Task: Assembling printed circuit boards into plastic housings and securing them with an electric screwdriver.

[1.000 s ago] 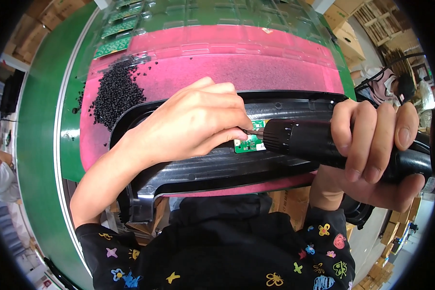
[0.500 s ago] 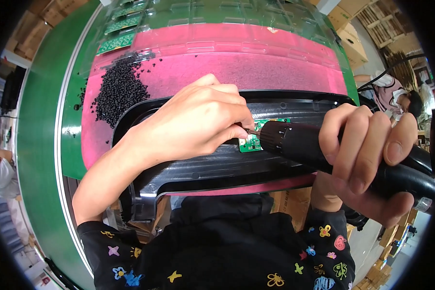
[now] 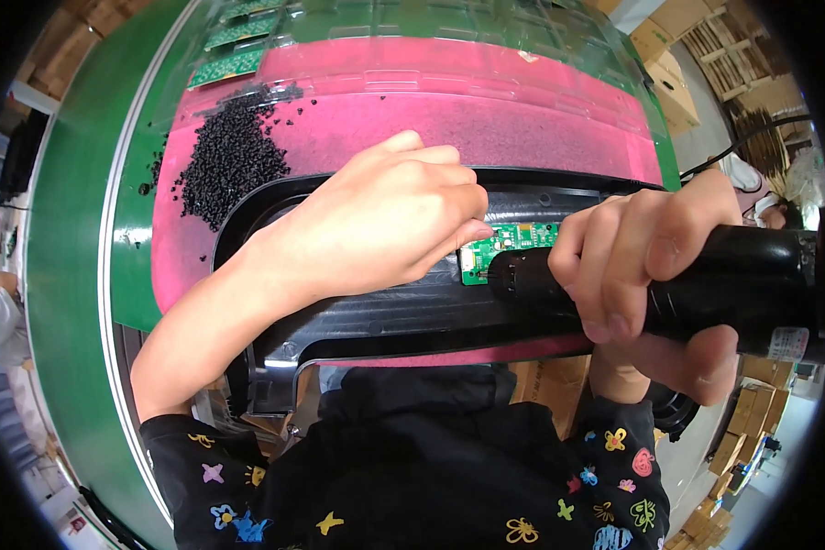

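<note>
Right hand (image 3: 632, 252) wrapped round a black power screwdriver (image 3: 742, 275), its nose down at the near-left corner of the green circuit board (image 3: 522, 236)! Left hand (image 3: 385, 215) up by the far-left corner, fingers drawn narrow; whether they pinch anything, can't tell. The board lies inside a long black housing (image 3: 394, 316), over a pink mat (image 3: 541, 133), small black pieces (image 3: 229, 160) heaped left, clear tray (image 3: 412, 82) beyond.

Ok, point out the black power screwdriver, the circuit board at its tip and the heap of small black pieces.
Black power screwdriver (image 3: 710, 289), head view: its thick body.
Circuit board (image 3: 501, 243), head view: its exposed green face.
Heap of small black pieces (image 3: 231, 156), head view: its middle.
</note>
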Available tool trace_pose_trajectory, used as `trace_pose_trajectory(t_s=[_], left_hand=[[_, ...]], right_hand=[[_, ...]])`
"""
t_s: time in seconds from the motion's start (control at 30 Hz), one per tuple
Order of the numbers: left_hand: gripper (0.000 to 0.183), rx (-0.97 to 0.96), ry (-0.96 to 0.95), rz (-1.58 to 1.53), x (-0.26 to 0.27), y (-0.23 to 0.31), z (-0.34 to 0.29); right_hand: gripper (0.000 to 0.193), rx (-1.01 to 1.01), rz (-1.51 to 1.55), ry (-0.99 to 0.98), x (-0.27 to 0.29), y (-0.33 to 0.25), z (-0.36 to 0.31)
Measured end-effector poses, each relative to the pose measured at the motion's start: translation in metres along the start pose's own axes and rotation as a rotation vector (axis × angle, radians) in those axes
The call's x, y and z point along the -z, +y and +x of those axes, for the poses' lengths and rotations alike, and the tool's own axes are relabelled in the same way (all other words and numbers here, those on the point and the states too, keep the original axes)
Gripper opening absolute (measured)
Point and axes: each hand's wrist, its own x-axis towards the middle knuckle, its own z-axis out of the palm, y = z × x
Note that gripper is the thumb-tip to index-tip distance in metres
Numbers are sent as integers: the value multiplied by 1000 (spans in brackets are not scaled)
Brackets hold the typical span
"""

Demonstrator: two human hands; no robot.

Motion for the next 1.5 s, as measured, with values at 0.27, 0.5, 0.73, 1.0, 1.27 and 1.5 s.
trace_pose_trajectory(t_s=[0.27,0.5,0.73,1.0,1.27,1.5], left_hand=[[12,-4,-9,0,-1,-2,-4],[11,-48,44,1,-4,-5,-7],[13,-82,123,11,-7,-8,-12],[13,-29,11,8,-4,-4,-10],[14,-73,7,-107,-2,-3,-9],[16,-41,87,-249,-1,0,-1]], right_hand=[[49,-76,-6,51,-9,6,4],[48,-83,97,-205,-5,15,15],[53,-276,-13,-84,-20,15,21],[51,-267,-32,-18,-20,9,12],[35,233,226,49,2,2,12],[36,315,235,144,3,-6,4]])
